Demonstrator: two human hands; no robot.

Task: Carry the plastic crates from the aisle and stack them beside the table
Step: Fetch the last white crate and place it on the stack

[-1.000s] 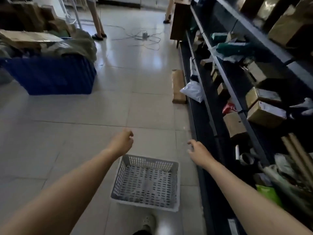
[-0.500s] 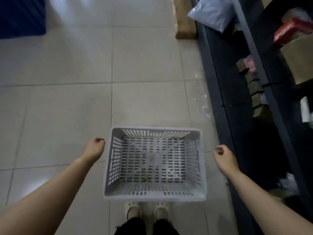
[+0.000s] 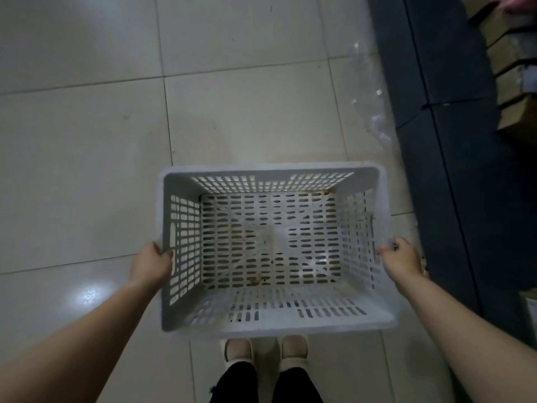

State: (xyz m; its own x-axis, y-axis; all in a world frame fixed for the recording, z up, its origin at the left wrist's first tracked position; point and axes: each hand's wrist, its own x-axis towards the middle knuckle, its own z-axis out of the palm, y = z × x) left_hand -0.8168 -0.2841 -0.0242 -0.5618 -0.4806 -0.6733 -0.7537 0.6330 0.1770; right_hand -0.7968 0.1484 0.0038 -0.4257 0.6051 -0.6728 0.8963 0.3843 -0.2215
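Observation:
A white perforated plastic crate (image 3: 273, 327) sits straight below me, open side up and with nothing but small crumbs inside. My left hand (image 3: 151, 263) is closed over the crate's left rim by the handle slot. My right hand (image 3: 399, 257) is closed over the right rim. Whether the crate rests on the tiled floor or hangs just above it, I cannot tell. My two light shoes (image 3: 264, 349) show just under its near edge.
A dark metal shelf unit (image 3: 436, 112) runs along the right, close to the crate's right side, with cardboard boxes (image 3: 517, 117) on it. Clear plastic scraps (image 3: 374, 112) lie on the floor by its base. Pale floor tiles (image 3: 87, 141) spread to the left and ahead.
My head has tipped down over the crate. Both hands moved inward from beside the crate and closed on its left and right rims.

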